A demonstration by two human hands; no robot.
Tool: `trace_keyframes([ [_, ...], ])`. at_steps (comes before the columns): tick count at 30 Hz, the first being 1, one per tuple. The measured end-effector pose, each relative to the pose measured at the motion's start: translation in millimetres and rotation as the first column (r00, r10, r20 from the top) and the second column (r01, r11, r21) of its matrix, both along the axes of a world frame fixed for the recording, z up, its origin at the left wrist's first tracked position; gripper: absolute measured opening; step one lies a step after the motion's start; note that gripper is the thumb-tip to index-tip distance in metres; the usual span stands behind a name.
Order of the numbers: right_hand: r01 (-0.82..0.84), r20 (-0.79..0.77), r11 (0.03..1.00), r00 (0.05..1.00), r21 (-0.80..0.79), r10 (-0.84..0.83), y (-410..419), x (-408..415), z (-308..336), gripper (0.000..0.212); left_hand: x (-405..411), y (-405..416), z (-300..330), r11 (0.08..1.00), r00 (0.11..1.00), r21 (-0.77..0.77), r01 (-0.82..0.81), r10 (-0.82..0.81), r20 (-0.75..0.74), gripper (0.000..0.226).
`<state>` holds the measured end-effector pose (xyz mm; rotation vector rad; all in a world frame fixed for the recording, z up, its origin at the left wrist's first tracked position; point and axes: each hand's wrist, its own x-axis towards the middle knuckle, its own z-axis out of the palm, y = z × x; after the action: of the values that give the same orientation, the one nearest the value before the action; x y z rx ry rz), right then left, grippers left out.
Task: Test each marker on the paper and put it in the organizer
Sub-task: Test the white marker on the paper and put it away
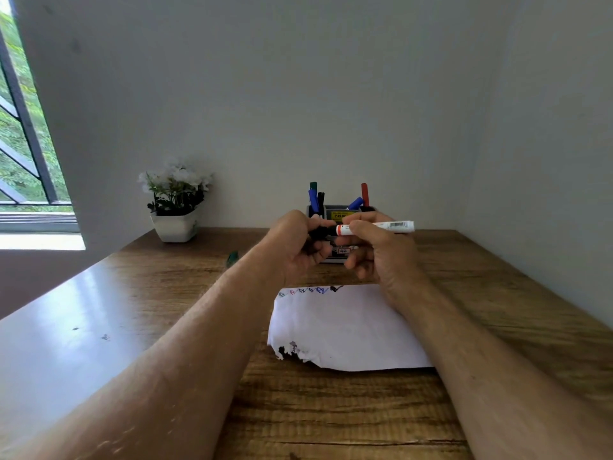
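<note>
So both hands are gripping: right hand [371, 247] holding a smooth white cylindrical marker [378, 227] lying sideways, left hand [298, 244] pinching its black cap [320, 231].

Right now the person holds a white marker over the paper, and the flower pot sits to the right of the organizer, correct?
Not quite. In the head view the flower pot sits left of the organizer, not right. The rest holds: both hands grip a white marker above the paper.

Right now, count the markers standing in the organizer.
5 show: green, blue and black at the organizer's left; blue and red at its right. The hands may hide others.
</note>
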<state>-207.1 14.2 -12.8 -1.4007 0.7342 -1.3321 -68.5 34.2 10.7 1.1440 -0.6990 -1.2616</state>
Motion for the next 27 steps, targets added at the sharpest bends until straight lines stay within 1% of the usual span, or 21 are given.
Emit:
trace_keyframes([
  [3,0.011,0.039,1.000,0.999,0.010,-0.011,-1.6,0.1,0.0,0.008,-0.6,-0.8,-0.7,1.000,1.000,-0.006,-0.013,0.013,0.014,0.020],
  [5,0.024,0.032,1.000,0.999,-0.017,-0.023,-1.9,-1.5,0.1,0.009,0.9,-2.9,-2.1,0.999,0.999,-0.011,-0.048,0.048,0.007,0.017],
  [8,0.049,-0.006,0.995,0.999,-0.087,-0.049,-1.7,-4.0,0.1,0.007,5.1,-6.2,-3.9,0.994,0.995,-0.040,-0.099,0.100,0.001,0.022],
  [10,0.042,-0.004,0.997,0.999,-0.071,-0.042,-0.8,-3.4,0.2,0.011,7.1,-7.4,-4.0,0.988,0.991,-0.074,-0.136,0.136,-0.005,0.021],
  [13,-0.033,0.046,0.999,0.998,-0.012,0.033,0.0,-2.3,1.1,0.016,9.1,-7.7,-3.6,0.972,0.979,-0.114,-0.205,0.204,-0.026,0.018],
  [14,-0.044,0.025,0.999,0.999,-0.017,0.044,-0.2,-2.7,0.9,0.018,10.0,-8.1,-3.7,0.966,0.975,-0.130,-0.223,0.221,-0.029,0.018],
  [15,-0.035,-0.031,0.998,0.999,-0.043,0.034,-0.7,-2.9,0.0,0.019,10.9,-8.4,-3.8,0.961,0.972,-0.148,-0.234,0.233,-0.028,0.017],
  [16,-0.008,-0.122,0.996,0.993,-0.092,-0.004,-1.2,-2.7,-1.7,0.020,12.0,-9.0,-4.3,0.956,0.970,-0.169,-0.241,0.240,-0.024,0.016],
  [17,0.035,-0.240,0.986,0.968,-0.166,-0.075,-1.2,-1.9,-4.0,0.021,12.5,-9.2,-4.6,0.952,0.970,-0.188,-0.241,0.243,-0.015,0.015],
  [18,0.075,-0.350,0.963,0.922,-0.258,-0.166,-1.5,-0.7,-7.1,0.020,12.7,-9.4,-5.0,0.950,0.970,-0.202,-0.237,0.241,-0.005,0.014],
  [19,0.099,-0.421,0.934,0.873,-0.342,-0.247,-1.8,0.9,-9.7,0.019,12.2,-9.1,-5.1,0.950,0.972,-0.211,-0.229,0.235,0.002,0.014],
  [20,0.117,-0.441,0.909,0.845,-0.401,-0.303,-2.4,2.0,-11.8,0.016,11.5,-9.2,-5.2,0.952,0.974,-0.215,-0.220,0.226,0.006,0.015],
  [23,0.161,-0.395,0.856,0.835,-0.491,-0.384,-5.2,1.1,-14.2,0.009,10.6,-9.1,-6.4,0.958,0.980,-0.217,-0.187,0.197,0.024,0.018],
  [27,0.168,-0.375,0.817,0.825,-0.551,-0.423,-6.5,0.5,-16.1,0.008,11.7,-8.3,-7.1,0.959,0.985,-0.235,-0.156,0.170,0.042,0.018],
])
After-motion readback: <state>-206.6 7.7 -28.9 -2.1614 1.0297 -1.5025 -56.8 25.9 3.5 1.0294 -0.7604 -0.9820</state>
